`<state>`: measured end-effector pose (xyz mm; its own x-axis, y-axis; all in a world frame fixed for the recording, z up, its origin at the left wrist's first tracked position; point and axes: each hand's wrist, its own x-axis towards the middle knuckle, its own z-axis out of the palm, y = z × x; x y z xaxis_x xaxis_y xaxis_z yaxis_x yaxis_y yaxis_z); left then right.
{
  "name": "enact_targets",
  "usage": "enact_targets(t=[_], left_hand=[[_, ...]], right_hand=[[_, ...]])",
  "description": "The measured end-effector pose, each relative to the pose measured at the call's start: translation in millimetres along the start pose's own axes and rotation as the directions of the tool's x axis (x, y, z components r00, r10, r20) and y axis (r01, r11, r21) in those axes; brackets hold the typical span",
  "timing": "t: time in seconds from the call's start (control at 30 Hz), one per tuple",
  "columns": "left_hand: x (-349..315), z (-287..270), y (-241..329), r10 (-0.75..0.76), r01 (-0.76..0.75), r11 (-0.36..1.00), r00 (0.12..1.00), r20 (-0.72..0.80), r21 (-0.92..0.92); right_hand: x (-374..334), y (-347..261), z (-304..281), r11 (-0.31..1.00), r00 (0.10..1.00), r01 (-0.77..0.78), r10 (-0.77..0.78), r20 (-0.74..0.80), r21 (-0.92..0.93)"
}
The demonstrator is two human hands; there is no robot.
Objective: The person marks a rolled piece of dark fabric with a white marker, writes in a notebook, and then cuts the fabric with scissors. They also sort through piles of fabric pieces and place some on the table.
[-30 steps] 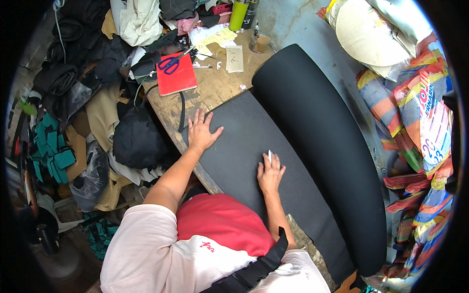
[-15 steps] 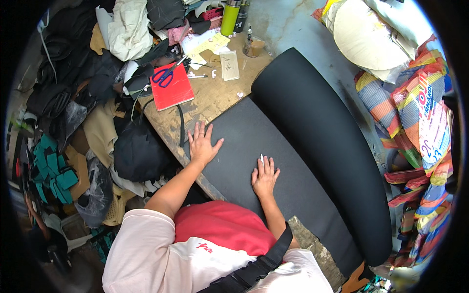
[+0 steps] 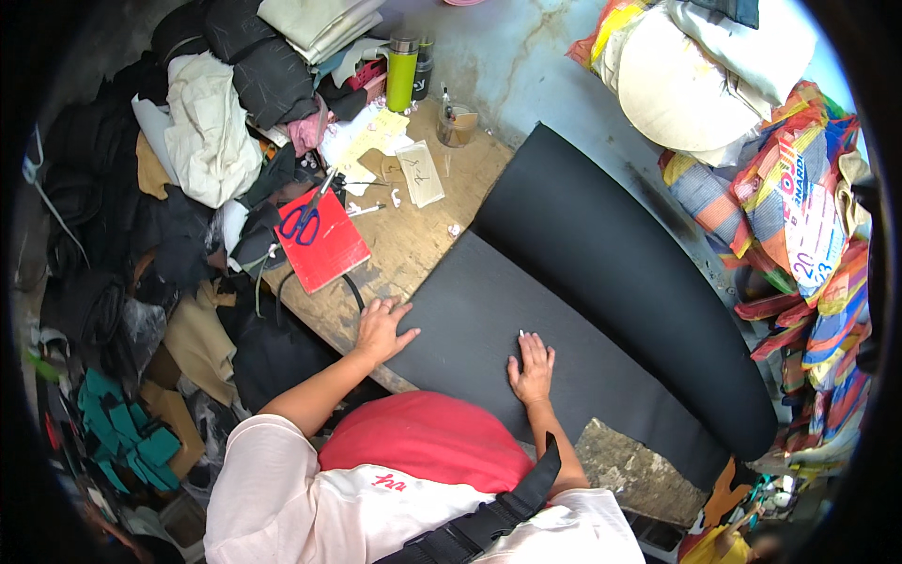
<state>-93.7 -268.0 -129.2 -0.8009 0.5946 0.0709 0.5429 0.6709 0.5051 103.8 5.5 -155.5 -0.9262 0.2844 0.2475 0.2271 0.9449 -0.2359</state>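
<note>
A black sheet of smooth material (image 3: 470, 310) lies over the table, its far part rolled into a thick black roll (image 3: 611, 273) along the wall side. My left hand (image 3: 381, 331) rests palm down at the sheet's left edge, fingers apart, holding nothing. Further right, my right hand (image 3: 533, 371) lies low on the sheet. A small white stick (image 3: 521, 332), chalk-like, pokes out at its fingertips; most of it is hidden.
Blue-handled scissors (image 3: 301, 224) lie on a red book (image 3: 324, 246) at the table's left. Beyond stand a green bottle (image 3: 401, 75) and a clear cup (image 3: 458, 124). Fabric heaps (image 3: 211, 122) crowd the left; colourful striped sacks (image 3: 723, 202) hang at right. Bare wooden table (image 3: 413, 226) shows behind the sheet.
The view has shifted, so the scene sits lower. My left hand has drawn back slightly toward the sheet's left edge, its fingers less spread. My right hand stays on the sheet with the white stick.
</note>
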Motion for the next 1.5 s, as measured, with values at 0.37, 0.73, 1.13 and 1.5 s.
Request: enact_targets(t=[0.37, 0.73, 1.13, 1.5], left_hand=[[11, -10, -72, 0.393, -0.343, 0.882, 0.914, 0.103, -0.322], [20, -15, -85, 0.458, -0.369, 0.819, 0.882, 0.114, -0.439], [18, -12, -83, 0.501, -0.463, 0.793, 0.865, -0.009, -0.395], [18, -9, -75, 0.495, -0.493, 0.810, 0.865, -0.079, -0.318]], right_hand=[[-1, -95, -92, 0.622, 0.772, -0.631, 0.450, 0.448, 0.463], [76, -244, -258, 0.147, 0.734, 0.118, -0.679, 0.013, 0.982], [88, -287, -238, 0.240, 0.749, 0.098, -0.656, 0.087, 0.966], [63, -266, -249, 0.249, 0.816, 0.117, -0.576, 0.050, 0.961]])
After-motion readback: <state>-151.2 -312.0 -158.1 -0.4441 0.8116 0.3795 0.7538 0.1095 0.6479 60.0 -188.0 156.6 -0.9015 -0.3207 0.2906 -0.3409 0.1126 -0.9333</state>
